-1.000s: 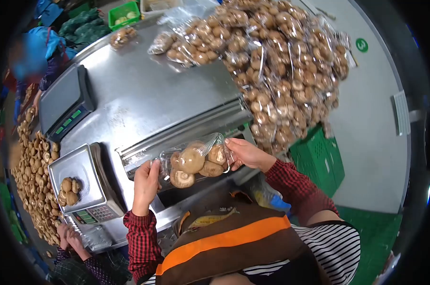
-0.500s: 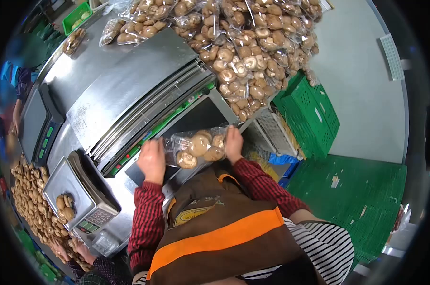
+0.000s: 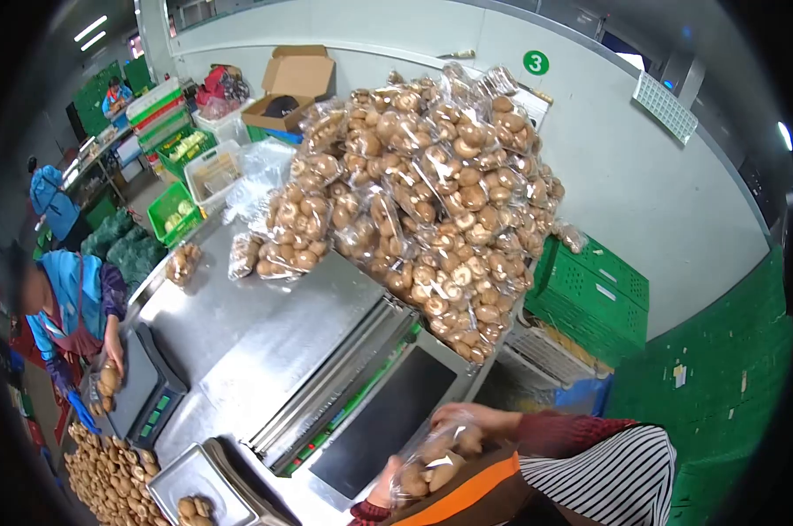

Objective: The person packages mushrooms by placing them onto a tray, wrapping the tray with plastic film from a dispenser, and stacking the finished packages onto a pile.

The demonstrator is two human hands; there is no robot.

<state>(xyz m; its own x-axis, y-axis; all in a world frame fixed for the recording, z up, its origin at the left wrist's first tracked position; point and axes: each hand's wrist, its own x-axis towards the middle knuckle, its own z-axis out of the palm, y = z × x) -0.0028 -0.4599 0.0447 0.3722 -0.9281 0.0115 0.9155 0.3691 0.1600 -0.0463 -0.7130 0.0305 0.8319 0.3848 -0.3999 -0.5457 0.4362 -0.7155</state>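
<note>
A clear plastic bag of brown mushrooms (image 3: 433, 463) is held close against my apron, at the near edge of the sealing machine (image 3: 386, 422) with its dark flat plate. My right hand (image 3: 480, 419) is closed on the bag's upper right end. At the lower left end, my left hand (image 3: 384, 484) grips the same bag, its fingers partly hidden by the plastic. Beyond the machine rises a large heap of bagged mushrooms (image 3: 431, 202). Several loose mushrooms (image 3: 193, 510) lie on the scale (image 3: 186, 478) to the left of my left hand.
Loose mushrooms (image 3: 107, 473) are piled at the lower left. A co-worker (image 3: 77, 302) handles a mushroom bag by another scale (image 3: 155, 394). Green crates (image 3: 589, 298) are stacked at right. A cardboard box (image 3: 291, 83) and produce crates (image 3: 176, 215) stand at the back.
My view has tilted up, showing more of the room. The bag has come off the machine's plate toward my body and now slants, with both hands still on it.
</note>
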